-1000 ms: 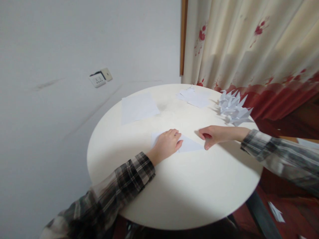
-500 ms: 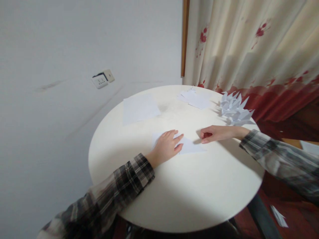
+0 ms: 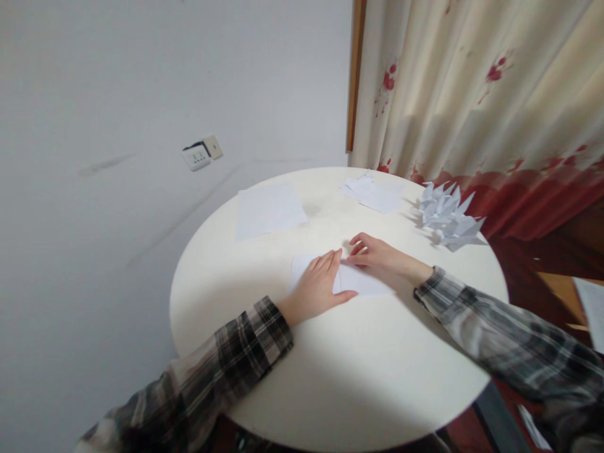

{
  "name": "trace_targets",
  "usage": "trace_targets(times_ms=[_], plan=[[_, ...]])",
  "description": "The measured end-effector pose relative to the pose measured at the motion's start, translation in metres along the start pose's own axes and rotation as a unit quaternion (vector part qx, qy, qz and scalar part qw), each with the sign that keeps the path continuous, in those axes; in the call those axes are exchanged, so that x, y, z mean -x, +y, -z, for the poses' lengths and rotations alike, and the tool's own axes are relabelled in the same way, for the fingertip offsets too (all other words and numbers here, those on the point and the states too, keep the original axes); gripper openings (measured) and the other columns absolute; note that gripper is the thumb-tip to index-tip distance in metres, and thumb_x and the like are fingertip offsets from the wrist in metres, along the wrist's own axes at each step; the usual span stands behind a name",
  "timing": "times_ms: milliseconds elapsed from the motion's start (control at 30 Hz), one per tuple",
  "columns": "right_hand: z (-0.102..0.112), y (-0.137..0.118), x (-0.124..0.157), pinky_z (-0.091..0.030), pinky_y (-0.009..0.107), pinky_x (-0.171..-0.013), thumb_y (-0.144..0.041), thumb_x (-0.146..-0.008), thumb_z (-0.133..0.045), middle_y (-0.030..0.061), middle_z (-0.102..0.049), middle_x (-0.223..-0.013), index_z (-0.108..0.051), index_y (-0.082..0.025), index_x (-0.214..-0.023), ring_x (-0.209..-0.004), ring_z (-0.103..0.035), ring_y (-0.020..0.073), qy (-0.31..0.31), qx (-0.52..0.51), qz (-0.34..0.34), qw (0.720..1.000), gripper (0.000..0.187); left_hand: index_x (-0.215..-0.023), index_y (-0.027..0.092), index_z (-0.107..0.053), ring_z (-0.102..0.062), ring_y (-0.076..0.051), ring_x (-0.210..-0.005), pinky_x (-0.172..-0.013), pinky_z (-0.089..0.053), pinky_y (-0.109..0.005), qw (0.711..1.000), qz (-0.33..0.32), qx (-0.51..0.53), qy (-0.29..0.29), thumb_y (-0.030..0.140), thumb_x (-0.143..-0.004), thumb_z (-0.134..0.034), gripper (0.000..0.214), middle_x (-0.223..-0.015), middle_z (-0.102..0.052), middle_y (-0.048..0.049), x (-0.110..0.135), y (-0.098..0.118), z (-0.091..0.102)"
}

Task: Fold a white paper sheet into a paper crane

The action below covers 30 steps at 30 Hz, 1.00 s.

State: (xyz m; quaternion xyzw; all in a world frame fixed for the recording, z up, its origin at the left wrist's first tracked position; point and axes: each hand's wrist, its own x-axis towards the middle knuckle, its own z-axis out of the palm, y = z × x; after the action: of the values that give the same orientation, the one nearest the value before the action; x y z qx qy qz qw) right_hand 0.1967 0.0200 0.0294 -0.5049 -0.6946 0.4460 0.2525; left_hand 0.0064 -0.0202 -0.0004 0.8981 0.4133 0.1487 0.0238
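Note:
A white sheet of paper (image 3: 361, 283) lies on the round white table (image 3: 330, 371), with a crease or fold line down its middle. My left hand (image 3: 318, 280) rests flat on this sheet, fingers together and thumb spread to the right. Just right of its fingertips is my right hand (image 3: 370, 251), at the sheet's far edge. The right fingers are bent, with a gap between forefinger and thumb, and the thumb is close to the paper. Whether it touches the paper I cannot tell. Both hands cover parts of the sheet.
Several folded paper cranes (image 3: 448, 214) stand at the table's right edge. A larger white sheet (image 3: 271, 211) lies back left, and a pile of smaller papers (image 3: 375, 192) back right. Behind are a wall with a socket (image 3: 197, 156) and a curtain (image 3: 438, 94).
My right hand has moved left from the sheet's right side to the left fingertips. My left fingers have drawn together and its thumb has stretched out. The view has shifted slightly.

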Motion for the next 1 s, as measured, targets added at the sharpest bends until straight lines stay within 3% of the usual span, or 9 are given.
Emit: trace_targets(times_ms=[133,300,400,500,600,700,767,833,1000], plan=[[0.000,0.001,0.004,-0.040,0.024,-0.051,-0.036,-0.069,-0.068,0.0011,-0.057,-0.077,-0.047,-0.017,-0.100,-0.059,-0.051,0.0110,0.000,-0.001,-0.012,1.000,0.042,-0.139,0.007,-0.021,-0.031,-0.028,-0.132,-0.105,-0.027,-0.044,1.000,-0.002,0.011,0.005,0.059,-0.079,-0.051,0.084,-0.140,-0.035,-0.0210,-0.002,0.001,0.002],[-0.007,0.003,0.007,-0.032,0.021,-0.044,-0.025,-0.071,-0.061,-0.0064,-0.049,-0.059,-0.048,-0.021,-0.105,-0.047,-0.042,0.0088,-0.022,-0.017,0.012,1.000,0.037,-0.139,0.008,-0.020,-0.028,-0.031,-0.133,-0.105,-0.028,-0.047,0.999,-0.025,0.010,0.019,0.065,-0.073,-0.054,0.093,-0.141,-0.033,-0.0221,-0.002,0.008,0.008],[-0.007,-0.005,0.007,-0.036,0.022,-0.047,-0.031,-0.073,-0.056,-0.0016,-0.054,-0.065,-0.052,-0.019,-0.090,-0.051,-0.047,0.0103,0.010,-0.158,0.021,0.987,0.021,-0.136,0.011,-0.026,-0.040,-0.027,-0.126,-0.099,-0.036,-0.041,0.997,-0.015,0.049,0.057,0.046,-0.088,-0.043,0.061,-0.136,-0.041,-0.0189,-0.002,0.013,0.012],[-0.002,-0.012,0.009,-0.044,0.027,-0.057,-0.041,-0.077,-0.050,0.0041,-0.060,-0.075,-0.051,-0.018,-0.086,-0.061,-0.054,0.0137,0.043,-0.267,0.052,0.961,0.024,-0.108,0.013,-0.053,-0.063,-0.022,-0.088,-0.077,-0.048,-0.034,0.982,0.086,0.147,0.087,0.030,-0.094,-0.026,0.034,-0.094,-0.065,-0.0108,-0.005,0.015,0.014],[0.001,-0.011,0.010,-0.046,0.031,-0.070,-0.043,-0.073,-0.057,0.0050,-0.061,-0.086,-0.052,-0.019,-0.092,-0.078,-0.057,0.0168,0.131,-0.210,0.110,0.963,0.031,-0.074,0.014,-0.054,-0.060,-0.018,-0.062,-0.060,-0.047,-0.031,0.912,0.198,0.331,0.139,0.040,-0.092,-0.029,0.039,-0.063,-0.058,-0.0043,-0.010,0.013,0.012],[-0.002,-0.005,0.011,-0.043,0.034,-0.083,-0.043,-0.066,-0.068,0.0067,-0.058,-0.105,-0.052,-0.021,-0.099,-0.096,-0.053,0.0195,0.167,-0.136,0.125,0.969,0.043,-0.076,0.014,-0.054,-0.061,-0.019,-0.070,-0.064,-0.048,-0.031,0.798,0.210,0.537,0.175,0.051,-0.084,-0.042,0.040,-0.072,-0.062,-0.0059,-0.015,0.011,0.009],[-0.005,-0.002,0.010,-0.044,0.034,-0.081,-0.044,-0.065,-0.069,0.0068,-0.059,-0.103,-0.051,-0.020,-0.099,-0.092,-0.054,0.0190,0.151,-0.158,0.106,0.970,0.046,-0.083,0.013,-0.056,-0.062,-0.020,-0.075,-0.067,-0.049,-0.032,0.741,0.207,0.615,0.174,0.055,-0.078,-0.050,0.043,-0.078,-0.064,-0.0071,-0.017,0.011,0.009],[-0.005,-0.001,0.010,-0.044,0.031,-0.073,-0.046,-0.064,-0.068,0.0048,-0.061,-0.090,-0.053,-0.018,-0.091,-0.080,-0.055,0.0169,0.132,-0.199,0.084,0.968,0.042,-0.082,0.012,-0.057,-0.063,-0.021,-0.077,-0.069,-0.049,-0.032,0.715,0.217,0.642,0.175,0.055,-0.073,-0.057,0.044,-0.080,-0.066,-0.0074,-0.017,0.011,0.010],[0.004,-0.002,0.012,-0.034,0.023,-0.052,-0.045,-0.058,-0.071,-0.0027,-0.052,-0.059,-0.051,-0.017,-0.065,-0.055,-0.045,0.0097,0.135,-0.216,0.071,0.964,0.036,-0.078,0.012,-0.058,-0.063,-0.019,-0.076,-0.070,-0.049,-0.031,0.700,0.231,0.644,0.203,0.049,-0.069,-0.065,0.039,-0.083,-0.067,-0.0075,-0.017,0.004,0.019]])
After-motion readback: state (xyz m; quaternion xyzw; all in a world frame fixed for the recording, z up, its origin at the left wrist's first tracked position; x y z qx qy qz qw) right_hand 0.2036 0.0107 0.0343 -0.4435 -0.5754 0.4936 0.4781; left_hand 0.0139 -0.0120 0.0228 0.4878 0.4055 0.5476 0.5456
